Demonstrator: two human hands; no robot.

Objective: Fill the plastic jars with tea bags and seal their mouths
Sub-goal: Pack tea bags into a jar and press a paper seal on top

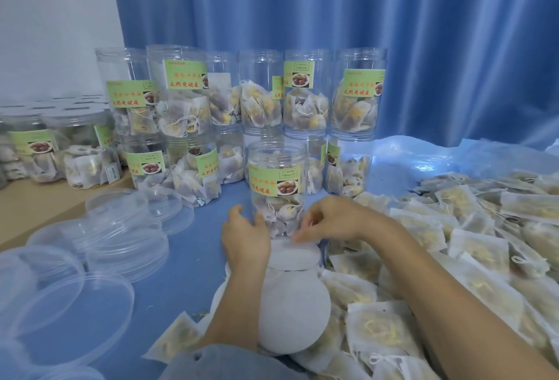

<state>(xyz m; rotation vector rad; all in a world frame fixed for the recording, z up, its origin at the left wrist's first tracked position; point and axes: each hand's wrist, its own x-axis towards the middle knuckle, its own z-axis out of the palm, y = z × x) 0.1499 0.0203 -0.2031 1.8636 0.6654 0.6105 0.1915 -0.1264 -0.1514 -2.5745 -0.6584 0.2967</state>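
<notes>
**Seal disc at the jar's foot**

Nearest us lie white seal discs [292, 316] stacked on the blue bench [181, 274]. Just beyond, our right hand [332, 219] pinches the far edge of the top disc [295, 254], fingers curled. Our left hand [245, 237] curls round the open jar [276, 189], steadying its base. The jar stands upright, mouth well above both hands, so the disc must rise. Behind it, filled jars [305, 92] wait in rows.
</notes>
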